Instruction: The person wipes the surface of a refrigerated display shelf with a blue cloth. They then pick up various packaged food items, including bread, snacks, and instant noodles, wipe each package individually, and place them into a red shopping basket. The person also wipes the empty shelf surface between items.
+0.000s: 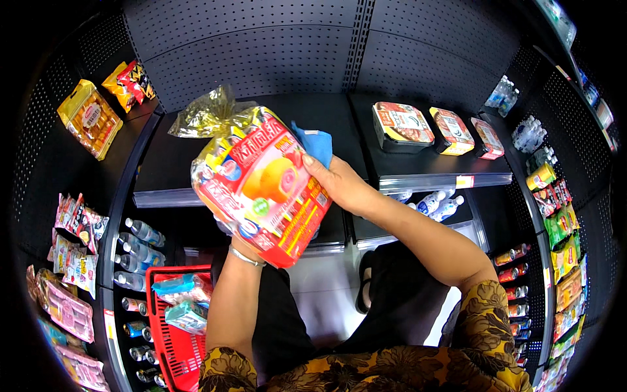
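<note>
A bag of packaged bread rolls (269,181) in clear film with a red and yellow printed front is held up before me, tilted. Its gathered, twisted end points to the upper left. My right hand (338,183) grips the bag's right side, thumb on the front and fingers hidden behind. A folded blue cloth (316,146) sticks out between that hand and the bag. My left hand (243,249) supports the bag from below; its fingers are hidden behind the bag, and a bracelet (246,257) circles the wrist.
A red plastic shopping basket (183,343) with several packets stands at lower left. Black shelves (294,110) curve around me. Boxed instant meals (402,125) sit at right. Bottles (142,250), snack bags (90,120) and cans (514,292) line the sides.
</note>
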Tool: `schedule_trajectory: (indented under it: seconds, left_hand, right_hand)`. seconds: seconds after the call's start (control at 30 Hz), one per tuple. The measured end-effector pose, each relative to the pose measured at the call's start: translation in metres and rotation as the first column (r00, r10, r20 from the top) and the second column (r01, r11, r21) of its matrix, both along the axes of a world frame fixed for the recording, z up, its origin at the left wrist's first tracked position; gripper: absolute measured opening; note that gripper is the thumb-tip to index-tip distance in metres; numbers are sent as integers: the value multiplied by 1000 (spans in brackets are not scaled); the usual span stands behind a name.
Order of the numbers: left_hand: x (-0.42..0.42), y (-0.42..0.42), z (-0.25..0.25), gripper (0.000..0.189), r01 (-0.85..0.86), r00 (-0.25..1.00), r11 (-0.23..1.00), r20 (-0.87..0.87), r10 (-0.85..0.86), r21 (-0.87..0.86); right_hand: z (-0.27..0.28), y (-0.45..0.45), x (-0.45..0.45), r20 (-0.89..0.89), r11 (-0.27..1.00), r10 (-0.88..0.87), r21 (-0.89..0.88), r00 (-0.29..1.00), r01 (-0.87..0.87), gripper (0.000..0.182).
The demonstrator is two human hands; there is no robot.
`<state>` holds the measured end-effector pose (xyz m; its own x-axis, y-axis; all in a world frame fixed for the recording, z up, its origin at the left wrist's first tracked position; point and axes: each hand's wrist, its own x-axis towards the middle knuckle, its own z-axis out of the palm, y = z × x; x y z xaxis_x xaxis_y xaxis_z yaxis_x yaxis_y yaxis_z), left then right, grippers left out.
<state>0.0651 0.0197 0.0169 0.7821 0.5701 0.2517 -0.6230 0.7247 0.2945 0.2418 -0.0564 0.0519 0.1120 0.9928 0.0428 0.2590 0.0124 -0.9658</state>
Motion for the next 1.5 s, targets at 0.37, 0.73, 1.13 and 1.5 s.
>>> schedule_trajectory:
  seconds: [0.37, 0.73, 1.13, 1.5]
  left_hand:
    - [-10, 6, 3, 56, 20, 998, 999, -65, -22, -28]
    - [-8, 20, 25, 58, -304, 911, 951, -308, 273, -56]
    - [-4, 1, 23, 45, -371, 679, 783, -429, 596, 500]
    - [8, -10, 20, 43, -359, 709, 803, -420, 566, 476]
  right_hand:
    - [6, -8, -14, -582, 972, -22, -204, 813, -119, 59]
    - [6, -1, 16, -480, 981, -192, -73, 856, 179, 51]
    - [8, 4, 17, -297, 983, -125, 90, 947, 158, 44]
    - [12, 11, 27, -377, 954, -159, 181, 913, 240, 39]
